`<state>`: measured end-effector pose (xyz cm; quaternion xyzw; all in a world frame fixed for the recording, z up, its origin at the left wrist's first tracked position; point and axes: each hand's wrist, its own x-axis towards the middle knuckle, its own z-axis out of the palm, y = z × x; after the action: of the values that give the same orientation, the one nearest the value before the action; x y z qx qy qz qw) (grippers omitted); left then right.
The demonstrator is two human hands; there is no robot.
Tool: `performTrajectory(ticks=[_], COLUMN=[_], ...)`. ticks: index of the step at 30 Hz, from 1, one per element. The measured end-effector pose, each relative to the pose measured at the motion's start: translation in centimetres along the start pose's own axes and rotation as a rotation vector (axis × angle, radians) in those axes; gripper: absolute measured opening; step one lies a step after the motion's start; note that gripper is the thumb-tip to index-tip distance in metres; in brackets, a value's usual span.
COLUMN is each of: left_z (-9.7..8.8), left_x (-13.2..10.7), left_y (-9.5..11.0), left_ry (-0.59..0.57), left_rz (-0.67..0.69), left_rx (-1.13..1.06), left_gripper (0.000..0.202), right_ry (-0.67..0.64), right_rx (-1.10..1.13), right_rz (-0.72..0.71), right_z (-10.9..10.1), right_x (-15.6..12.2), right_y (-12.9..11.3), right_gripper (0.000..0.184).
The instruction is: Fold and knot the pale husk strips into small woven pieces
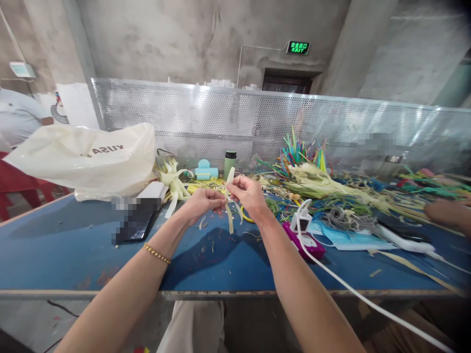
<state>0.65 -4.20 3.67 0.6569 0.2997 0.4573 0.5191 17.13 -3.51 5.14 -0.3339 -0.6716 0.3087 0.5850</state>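
Note:
Above the blue table [103,264], both my hands meet over a pale yellow-green plant strip [230,220], like dried husk or leaf. My left hand [206,203] is closed in a pinch at the strip's middle. With thumb and fingertips, my right hand [249,193] grips it a little higher, and one end sticks up past the fingers. A thinner whitish piece hangs under my right hand beside a yellow ring [246,215]. How the pieces join between the fingertips is too small to tell. Small scraps lie on the table below.
A white bag [110,152], a phone [138,223] and a bundle of pale strips [175,181] are left. Behind stands a green bottle [230,164]. To the right are a purple box [312,247], a white cable [342,282], tangled cords [342,215] and another person's hand [447,214].

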Motion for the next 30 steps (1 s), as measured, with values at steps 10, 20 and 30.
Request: performTrajectory(ticks=[10,20,30], left_z=[-0.2,-0.3,-0.6], left_x=[0.3,0.3,0.5], left_y=[-0.1,0.0,0.0], left_ry=[0.132,0.140,0.196], left_rz=[-0.044,-0.041,-0.061], left_rx=[-0.072,-0.187,-0.255], left_gripper=[0.005,0.008,0.007], right_ry=[-0.071,-0.053,-0.104], right_rx=[-0.223,-0.632,-0.759], right_rz=[-0.235,-0.593,-0.652], right_z=[0.8,0.7,0.2], right_x=[-0.4,-0.3,-0.1], right_y=[-0.2,1.0,1.2], right_gripper=[0.008,0.011,0.024])
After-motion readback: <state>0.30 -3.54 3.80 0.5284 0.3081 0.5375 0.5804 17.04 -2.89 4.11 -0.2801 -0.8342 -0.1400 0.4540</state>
